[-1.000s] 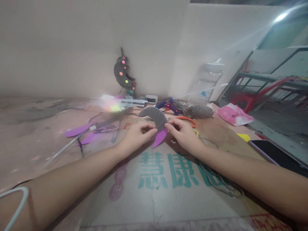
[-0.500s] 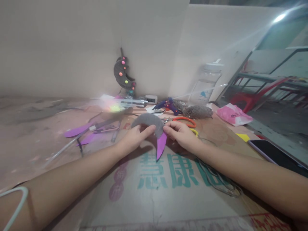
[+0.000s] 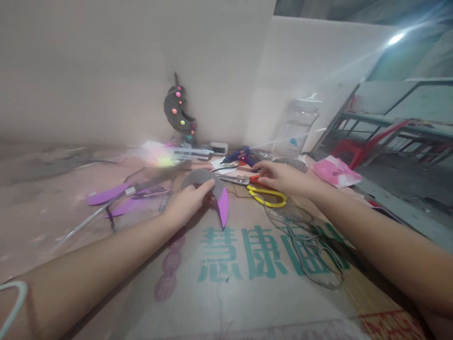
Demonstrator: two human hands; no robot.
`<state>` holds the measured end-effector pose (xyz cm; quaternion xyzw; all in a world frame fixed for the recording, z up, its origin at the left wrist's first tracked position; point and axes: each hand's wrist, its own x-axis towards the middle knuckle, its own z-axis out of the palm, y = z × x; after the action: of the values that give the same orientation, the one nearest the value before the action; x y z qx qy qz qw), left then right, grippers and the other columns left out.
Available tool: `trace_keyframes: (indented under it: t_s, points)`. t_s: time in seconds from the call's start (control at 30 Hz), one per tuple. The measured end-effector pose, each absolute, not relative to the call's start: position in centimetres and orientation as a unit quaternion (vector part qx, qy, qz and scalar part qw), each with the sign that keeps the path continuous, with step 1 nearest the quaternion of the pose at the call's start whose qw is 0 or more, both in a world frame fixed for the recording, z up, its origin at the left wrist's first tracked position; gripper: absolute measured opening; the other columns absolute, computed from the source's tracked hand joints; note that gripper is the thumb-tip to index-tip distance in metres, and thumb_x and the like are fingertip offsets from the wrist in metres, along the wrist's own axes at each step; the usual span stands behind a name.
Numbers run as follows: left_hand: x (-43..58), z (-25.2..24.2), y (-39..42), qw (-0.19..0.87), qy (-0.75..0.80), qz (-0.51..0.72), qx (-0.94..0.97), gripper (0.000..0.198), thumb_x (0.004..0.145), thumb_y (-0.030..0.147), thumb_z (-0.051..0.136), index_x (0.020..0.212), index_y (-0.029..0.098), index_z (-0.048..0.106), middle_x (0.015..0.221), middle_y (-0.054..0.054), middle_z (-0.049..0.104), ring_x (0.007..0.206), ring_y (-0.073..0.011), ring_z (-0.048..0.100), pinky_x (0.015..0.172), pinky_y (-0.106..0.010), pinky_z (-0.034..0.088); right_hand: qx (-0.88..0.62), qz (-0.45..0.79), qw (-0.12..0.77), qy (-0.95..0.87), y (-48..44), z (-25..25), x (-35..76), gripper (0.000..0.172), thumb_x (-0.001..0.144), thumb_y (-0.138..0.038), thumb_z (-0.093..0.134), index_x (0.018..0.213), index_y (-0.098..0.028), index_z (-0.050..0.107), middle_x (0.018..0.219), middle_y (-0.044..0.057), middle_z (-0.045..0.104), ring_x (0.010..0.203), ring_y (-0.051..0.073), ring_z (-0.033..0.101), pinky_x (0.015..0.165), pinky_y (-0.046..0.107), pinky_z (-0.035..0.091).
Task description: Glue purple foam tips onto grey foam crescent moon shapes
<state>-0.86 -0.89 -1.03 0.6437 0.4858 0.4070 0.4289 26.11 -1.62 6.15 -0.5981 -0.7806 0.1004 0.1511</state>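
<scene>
My left hand [image 3: 193, 200] is closed on a crescent moon [image 3: 200, 176], grey yarn-covered along most of its curve. A bare purple tip [image 3: 222, 208] points down towards the cardboard. My right hand [image 3: 278, 177] reaches over the scissors, thumb and forefinger apart, and partly covers their orange handle. The scissors [image 3: 244, 180] lie with blades pointing left, and their yellow handle [image 3: 268, 196] shows below my right hand. Just beyond my right fingertips is a blue glue gun [image 3: 240, 155]. Whether those fingers touch the orange handle is unclear.
A finished-looking grey moon with coloured pompoms [image 3: 175, 109] hangs against the wall. Purple crescent pieces [image 3: 109, 193] lie at left. Loose grey yarn [image 3: 314, 245] spreads over the cardboard [image 3: 269, 302]. A clear bottle [image 3: 299, 125] and pink packet [image 3: 336, 171] stand at back right.
My right hand has let go of the crescent and moved up and right to the scissors. My left hand keeps the crescent, shifted slightly left.
</scene>
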Motion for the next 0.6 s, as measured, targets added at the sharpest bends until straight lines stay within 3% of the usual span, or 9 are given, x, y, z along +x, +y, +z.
trace_keyframes:
  t_s: [0.1,0.2,0.27,0.43,0.6]
  points:
    - [-0.7,-0.8,-1.3,0.445,0.490,0.404,0.631,0.046,0.079,0.059,0.052,0.083,0.017,0.069,0.064,-0.005,0.069,0.062,-0.0213,0.063,0.057,-0.029,0.044,-0.581,0.104,0.074,-0.804,-0.8,5.0,27.1,0.050,0.078,-0.033,0.063,0.125,-0.020,0.058,0.113,0.009,0.068,0.094,0.023,0.064,0.076,0.029,0.048]
    - [-0.3,0.1,-2.0,0.468,0.454,0.410,0.638,0.044,0.080,0.055,0.055,0.102,0.019,0.067,0.066,-0.002,0.068,0.059,-0.0188,0.061,0.054,-0.028,0.043,-0.562,0.095,0.051,-0.820,-0.3,4.2,27.3,0.053,0.075,-0.034,0.066,0.126,-0.020,0.058,0.122,0.009,0.064,0.103,0.025,0.062,0.083,0.031,0.047]
    - [-0.1,0.9,-2.6,0.477,0.429,0.395,0.658,0.042,0.080,0.049,0.058,0.112,0.022,0.062,0.065,0.001,0.065,0.056,-0.0164,0.059,0.051,-0.026,0.043,-0.568,0.088,0.055,-0.816,-0.3,4.1,27.2,0.053,0.075,-0.032,0.066,0.126,-0.023,0.059,0.120,0.007,0.065,0.102,0.026,0.062,0.084,0.032,0.047]
    - [0.3,1.8,-3.4,0.461,0.375,0.391,0.703,0.033,0.078,0.039,0.063,0.106,0.023,0.057,0.079,0.002,0.063,0.065,-0.0138,0.061,0.056,-0.023,0.048,-0.553,0.045,0.096,-0.827,-1.2,4.7,26.4,0.039,0.081,-0.035,0.060,0.117,-0.023,0.065,0.116,0.008,0.067,0.099,0.025,0.064,0.081,0.031,0.047]
    - [0.4,1.0,-3.1,0.511,0.349,0.378,0.689,0.034,0.079,0.041,0.060,0.108,0.026,0.051,0.069,0.005,0.058,0.050,-0.0113,0.056,0.048,-0.023,0.047,-0.521,0.035,0.159,-0.838,-1.1,6.5,23.0,0.031,0.087,-0.037,0.053,0.109,-0.023,0.068,0.102,0.007,0.072,0.086,0.022,0.065,0.073,0.030,0.046]
